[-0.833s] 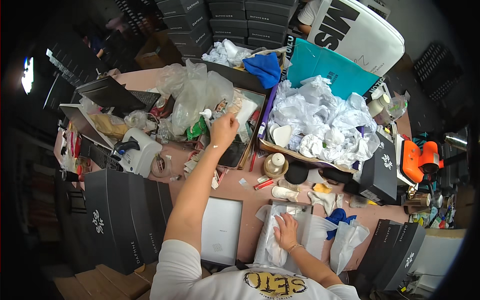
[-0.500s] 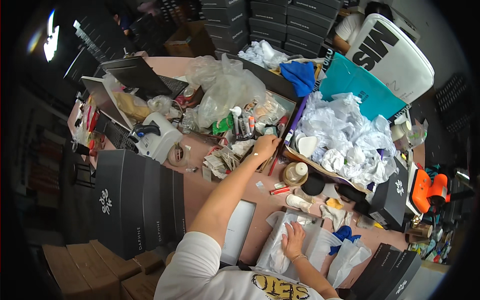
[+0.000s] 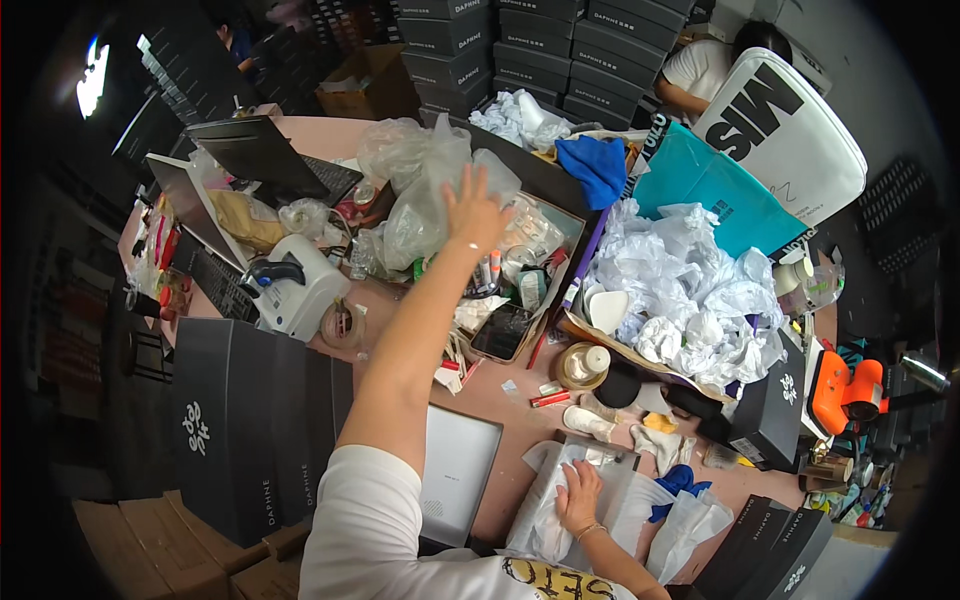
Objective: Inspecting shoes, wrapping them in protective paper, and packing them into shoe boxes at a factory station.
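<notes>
My left hand (image 3: 477, 212) is stretched far over the table, fingers spread and nothing in them. It is over the right side of a crumpled clear plastic bag (image 3: 412, 217); whether it touches the bag I cannot tell. Under my wrist stands an open box of small supplies, with tubes and bottles inside and a dark, flat, phone-like object (image 3: 502, 331) at its near end. My right hand (image 3: 578, 497) lies with fingers extended on white tissue paper (image 3: 546, 528) in a light open box near the table's front edge. A grey-white box lid or tray (image 3: 462, 462) lies to its left.
Crumpled white paper (image 3: 690, 270) fills a large carton at right. Dark shoe boxes (image 3: 235, 420) stand at left, beside a label printer (image 3: 302, 290) and a laptop (image 3: 255, 160). Shoe-care bits, a pump bottle (image 3: 585, 365) and cloths lie before the carton. Another person sits at far right.
My left hand has left the supplies box's near part and moved away and leftward to the plastic bag, its fingers spreading. The phone-like object is now uncovered. My right hand stays on the tissue.
</notes>
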Motion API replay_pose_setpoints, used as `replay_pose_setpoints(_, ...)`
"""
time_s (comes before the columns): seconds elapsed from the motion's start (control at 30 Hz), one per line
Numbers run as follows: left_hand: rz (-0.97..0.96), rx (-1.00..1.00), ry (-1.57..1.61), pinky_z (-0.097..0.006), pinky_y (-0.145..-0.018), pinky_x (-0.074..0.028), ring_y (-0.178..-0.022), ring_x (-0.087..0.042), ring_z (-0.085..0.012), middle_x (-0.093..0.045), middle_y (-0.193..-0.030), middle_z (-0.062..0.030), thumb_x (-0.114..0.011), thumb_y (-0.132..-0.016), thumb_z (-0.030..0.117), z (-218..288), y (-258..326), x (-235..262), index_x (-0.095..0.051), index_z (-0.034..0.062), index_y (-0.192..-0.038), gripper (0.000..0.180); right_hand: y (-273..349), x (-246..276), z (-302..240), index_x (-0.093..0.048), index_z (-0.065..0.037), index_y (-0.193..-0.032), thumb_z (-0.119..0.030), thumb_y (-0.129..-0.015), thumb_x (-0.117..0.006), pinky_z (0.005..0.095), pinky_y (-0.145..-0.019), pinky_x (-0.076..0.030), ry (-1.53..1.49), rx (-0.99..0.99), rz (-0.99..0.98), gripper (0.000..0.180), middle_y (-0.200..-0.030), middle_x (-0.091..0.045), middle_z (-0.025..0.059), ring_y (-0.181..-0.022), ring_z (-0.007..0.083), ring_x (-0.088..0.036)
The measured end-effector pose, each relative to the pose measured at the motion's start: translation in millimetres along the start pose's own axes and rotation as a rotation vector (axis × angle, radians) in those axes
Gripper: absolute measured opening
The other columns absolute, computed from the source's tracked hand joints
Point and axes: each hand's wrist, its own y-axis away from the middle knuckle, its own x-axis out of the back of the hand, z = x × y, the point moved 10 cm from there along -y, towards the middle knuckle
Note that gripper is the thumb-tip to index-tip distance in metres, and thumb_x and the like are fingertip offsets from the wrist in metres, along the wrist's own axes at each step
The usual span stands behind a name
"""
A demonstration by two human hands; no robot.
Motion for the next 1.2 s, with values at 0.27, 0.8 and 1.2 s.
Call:
replay_pose_setpoints(0.27, 0.017, 0.253, -0.059, -0.045, -0.077, -0.050, -0.082, -0.065, -0.0330, -0.066, -0.090, -0.0127, -0.064, -0.081, 0.021, -145.0, 0.7, -21.1, -0.067, 0.0096, -0.088, 0.014, 1.8, -1.3, 2.0, -0.054, -0.010, -0.124, -0.024, -0.079, -0.060, 0.0502, -0.101, -0.027, -0.017, -0.019, -0.015, 0.047, -0.130, -0.046, 0.0155, -0.125, 0.0368, -0.037)
replay_pose_setpoints(0.8, -0.277, 0.240, -0.011, -0.046, -0.084, -0.048, -0.109, -0.053, -0.0355, -0.060, -0.110, -0.0183, -0.063, -0.080, 0.023, -142.9, 20.7, -74.3, -0.068, 0.0037, -0.093, 0.023, 2.1, 2.3, 2.8, -0.055, -0.014, -0.125, -0.026, -0.080, -0.061, 0.0497, -0.100, -0.028, -0.044, -0.003, 0.026, 0.047, -0.130, -0.046, 0.0119, -0.126, 0.0329, -0.038)
replay_pose_setpoints(1.2, -0.100, -0.451, 0.759, -0.043, -0.101, -0.038, -0.120, -0.044, -0.0395, -0.045, -0.131, -0.0209, -0.070, -0.078, 0.015, 151.8, 82.1, 50.6, -0.048, 0.0069, -0.129, 0.057, 4.3, 5.2, 3.1, -0.054, -0.016, -0.125, -0.027, -0.081, -0.060, 0.0496, -0.100, -0.028, -0.045, -0.041, 0.063, 0.046, -0.130, -0.046, 0.0114, -0.126, 0.0316, -0.038)
